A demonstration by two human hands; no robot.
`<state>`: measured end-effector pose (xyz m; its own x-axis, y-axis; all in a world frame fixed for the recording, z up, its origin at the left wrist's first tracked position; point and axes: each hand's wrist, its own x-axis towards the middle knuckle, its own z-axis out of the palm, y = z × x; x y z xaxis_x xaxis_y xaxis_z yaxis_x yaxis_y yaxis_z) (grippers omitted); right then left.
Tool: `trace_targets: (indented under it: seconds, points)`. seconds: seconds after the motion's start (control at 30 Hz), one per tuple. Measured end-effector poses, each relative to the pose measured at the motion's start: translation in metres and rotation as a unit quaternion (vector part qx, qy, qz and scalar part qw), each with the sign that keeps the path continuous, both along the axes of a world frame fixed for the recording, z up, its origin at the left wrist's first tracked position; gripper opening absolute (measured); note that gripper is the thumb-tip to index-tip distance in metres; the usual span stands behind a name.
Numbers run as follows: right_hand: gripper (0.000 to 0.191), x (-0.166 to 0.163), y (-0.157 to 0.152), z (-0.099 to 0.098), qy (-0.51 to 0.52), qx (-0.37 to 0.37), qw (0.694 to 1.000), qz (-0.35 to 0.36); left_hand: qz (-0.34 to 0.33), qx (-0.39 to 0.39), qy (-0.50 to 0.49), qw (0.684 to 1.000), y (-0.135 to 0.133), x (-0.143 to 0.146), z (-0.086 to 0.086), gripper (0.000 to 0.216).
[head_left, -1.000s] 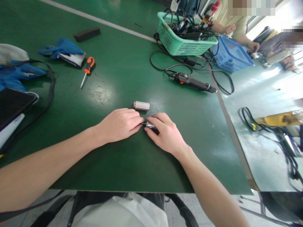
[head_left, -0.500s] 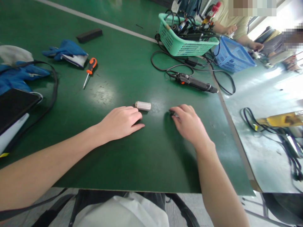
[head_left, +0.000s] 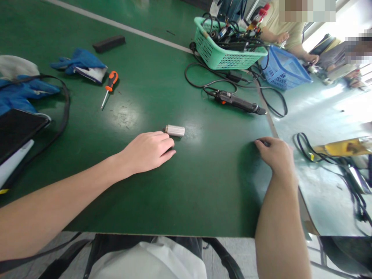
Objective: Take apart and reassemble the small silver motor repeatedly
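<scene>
My left hand (head_left: 152, 151) lies palm down on the green table (head_left: 186, 193), its fingers loosely bent and the thumb apart from them. Just beyond its fingertips is a small silver metal cylinder (head_left: 176, 130) on its side, with a darker left end partly behind the fingers. Whether they touch it I cannot tell. My right hand (head_left: 277, 153) is near the table's right seam, closed with thumb and forefinger together. A dark bit shows between those fingers, too small to name.
A corded black electric screwdriver (head_left: 240, 102) lies beyond my right hand, near a green basket (head_left: 229, 58) of cables and a blue basket (head_left: 286, 71). At left are an orange-handled screwdriver (head_left: 112, 80), blue gloves (head_left: 81, 62) and a black block (head_left: 109, 43). Other people sit at far right.
My right hand has moved right across the table, away from the silver cylinder, with its fingers still closed. My left hand and the cylinder have stayed in place.
</scene>
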<state>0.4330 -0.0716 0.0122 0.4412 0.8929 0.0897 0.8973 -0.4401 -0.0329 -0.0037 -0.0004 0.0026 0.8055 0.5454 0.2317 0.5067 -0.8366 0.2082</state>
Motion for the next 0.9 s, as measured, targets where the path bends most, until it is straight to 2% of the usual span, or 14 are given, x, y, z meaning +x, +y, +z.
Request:
trace_targets:
  seconds: [0.27, 0.4, 0.5, 0.6, 0.67, 0.77, 0.9]
  points:
    - [0.044, -0.005, 0.0, 0.003, 0.013, 0.01, 1.0, -0.013, -0.002, 0.012, -0.022, 1.0, -0.002, 0.001, 0.002, 0.022]
    - [0.05, -0.014, -0.001, 0.009, 0.022, 0.039, 0.999, -0.031, 0.077, 0.06, -0.054, 0.994, 0.0, 0.0, 0.005, 0.024]
    - [0.048, -0.031, 0.003, 0.013, 0.022, 0.11, 0.993, -0.02, 0.138, 0.074, -0.049, 0.987, 0.006, 0.0, 0.002, 0.042]
    - [0.043, -0.068, 0.01, 0.012, 0.02, 0.203, 0.977, 0.059, 0.147, 0.035, -0.035, 0.988, 0.013, -0.001, -0.002, 0.047]
    - [0.037, -0.102, 0.013, 0.011, 0.046, 0.234, 0.959, 0.154, 0.133, 0.018, -0.051, 0.99, 0.014, -0.002, -0.004, 0.041]
    - [0.033, -0.157, 0.01, 0.009, 0.1, 0.226, 0.922, 0.297, 0.075, 0.016, -0.084, 0.993, 0.011, -0.001, -0.001, 0.03]
    - [0.038, -0.207, 0.003, 0.002, 0.163, 0.187, 0.878, 0.409, -0.001, 0.004, -0.097, 0.995, 0.0, 0.001, 0.004, 0.024]
